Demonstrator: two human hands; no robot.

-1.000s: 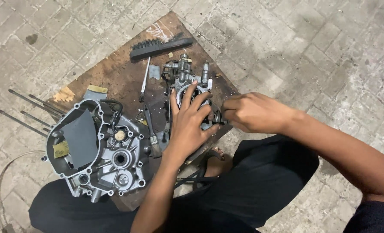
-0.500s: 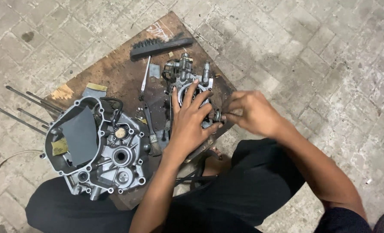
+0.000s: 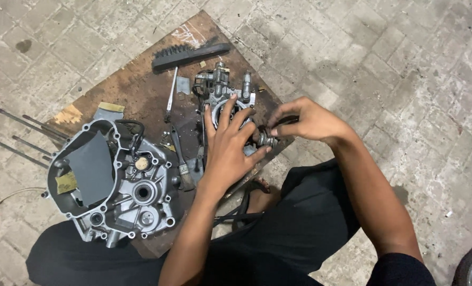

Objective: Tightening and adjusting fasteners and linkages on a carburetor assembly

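Head view, left hand [image 3: 229, 145] still pressing cylinder head [image 3: 226, 98], right hand [image 3: 305, 121] still pinching small fitting [image 3: 267, 140].

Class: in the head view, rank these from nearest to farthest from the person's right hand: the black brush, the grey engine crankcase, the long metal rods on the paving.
From the right hand:
1. Black brush, at the board's far edge, up and to the left.
2. Grey engine crankcase, on the board's left end, beyond the left hand.
3. Long metal rods, on the paving at the far left.

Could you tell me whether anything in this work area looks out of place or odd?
Mildly: the engine case overhangs the wooden board onto the person's lap, and long rods lie off the board on the paving. Nothing looks spilled or broken.
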